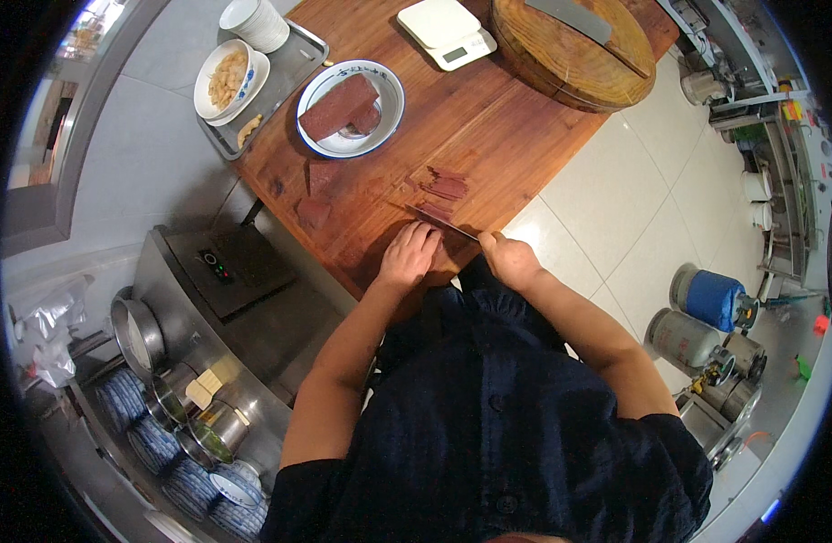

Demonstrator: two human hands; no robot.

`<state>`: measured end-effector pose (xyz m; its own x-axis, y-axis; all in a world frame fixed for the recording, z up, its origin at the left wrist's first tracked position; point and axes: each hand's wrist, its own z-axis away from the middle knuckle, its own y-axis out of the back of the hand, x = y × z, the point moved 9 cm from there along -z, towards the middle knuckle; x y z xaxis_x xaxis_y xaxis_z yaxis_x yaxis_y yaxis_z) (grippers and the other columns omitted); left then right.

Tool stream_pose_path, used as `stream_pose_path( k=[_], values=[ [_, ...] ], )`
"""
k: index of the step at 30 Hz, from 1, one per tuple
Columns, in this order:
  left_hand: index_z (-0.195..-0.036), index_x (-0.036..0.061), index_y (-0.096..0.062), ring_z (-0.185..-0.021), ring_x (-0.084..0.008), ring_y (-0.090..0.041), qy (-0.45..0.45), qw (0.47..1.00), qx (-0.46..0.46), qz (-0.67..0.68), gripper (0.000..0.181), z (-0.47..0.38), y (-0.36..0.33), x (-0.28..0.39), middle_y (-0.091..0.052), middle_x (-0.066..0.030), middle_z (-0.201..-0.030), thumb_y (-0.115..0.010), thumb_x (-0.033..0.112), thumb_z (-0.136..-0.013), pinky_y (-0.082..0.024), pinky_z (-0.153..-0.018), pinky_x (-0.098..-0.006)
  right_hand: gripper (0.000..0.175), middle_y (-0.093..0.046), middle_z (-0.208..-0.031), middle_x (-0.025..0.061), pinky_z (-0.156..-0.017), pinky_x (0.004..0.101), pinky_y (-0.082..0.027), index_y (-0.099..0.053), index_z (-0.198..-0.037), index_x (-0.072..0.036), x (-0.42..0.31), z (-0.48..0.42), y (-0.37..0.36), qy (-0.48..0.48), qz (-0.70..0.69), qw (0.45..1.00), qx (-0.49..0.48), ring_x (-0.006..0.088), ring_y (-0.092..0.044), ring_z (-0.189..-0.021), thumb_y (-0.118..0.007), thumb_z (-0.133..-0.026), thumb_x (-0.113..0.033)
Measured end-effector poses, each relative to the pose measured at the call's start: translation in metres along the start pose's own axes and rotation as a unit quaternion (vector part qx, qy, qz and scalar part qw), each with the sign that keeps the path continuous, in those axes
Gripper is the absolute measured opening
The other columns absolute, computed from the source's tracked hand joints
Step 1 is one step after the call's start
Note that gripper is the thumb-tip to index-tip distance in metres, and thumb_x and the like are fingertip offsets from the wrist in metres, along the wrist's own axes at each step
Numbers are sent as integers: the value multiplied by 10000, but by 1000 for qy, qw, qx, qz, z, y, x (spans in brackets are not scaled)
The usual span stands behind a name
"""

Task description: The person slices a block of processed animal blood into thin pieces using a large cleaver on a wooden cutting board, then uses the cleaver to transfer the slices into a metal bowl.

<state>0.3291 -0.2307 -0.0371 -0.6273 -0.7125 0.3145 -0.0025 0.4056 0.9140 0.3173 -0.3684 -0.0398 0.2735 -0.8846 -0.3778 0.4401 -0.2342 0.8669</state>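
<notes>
My right hand grips the handle of a knife, whose blade points up and left over the wooden table. My left hand presses on the table beside the blade, fingers curled; whatever lies under the fingers is mostly hidden. Thin dark-red strips of a firm, meat-like food lie just beyond the blade. Two flat dark-red pieces rest near the table's left edge. Larger dark-red blocks sit in a white bowl with a blue rim.
A round wooden chopping block holds a cleaver. Beside it is a white kitchen scale. A metal tray at the left carries stacked white dishes and a bowl of pale food. Gas cylinders stand at the right.
</notes>
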Motion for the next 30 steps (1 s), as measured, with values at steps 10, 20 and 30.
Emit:
stream_pose_path(
  k=[10,20,30],
  values=[
    [-1067,79,-576,-1045,-267,-505,-8,1000,-15,1,301,0,-1,1,-529,-95,-1081,-569,130,-771,-435,-895,-365,153,-569,-893,213,-558,427,-497,-437,-951,-57,4,-1,-8,-13,-9,1000,1,339,-622,-704,-442,-800,-82],
    [-998,55,-609,-1011,-267,-530,-2,1000,19,-13,252,3,5,5,-561,-96,-1017,-556,141,-768,-439,-892,-375,125,-579,-833,212,-571,427,-497,-448,-933,-48,0,6,-12,-10,-4,1000,20,378,-602,-673,-445,-814,-88],
    [-1046,26,-587,-1084,-274,-502,-11,1000,11,7,325,26,11,-1,-543,-117,-1108,-590,131,-738,-423,-939,-379,163,-573,-737,245,-632,460,-464,-433,-879,-14,24,15,15,-72,-178,973,130,416,-567,-710,-526,-830,-139]
  ],
)
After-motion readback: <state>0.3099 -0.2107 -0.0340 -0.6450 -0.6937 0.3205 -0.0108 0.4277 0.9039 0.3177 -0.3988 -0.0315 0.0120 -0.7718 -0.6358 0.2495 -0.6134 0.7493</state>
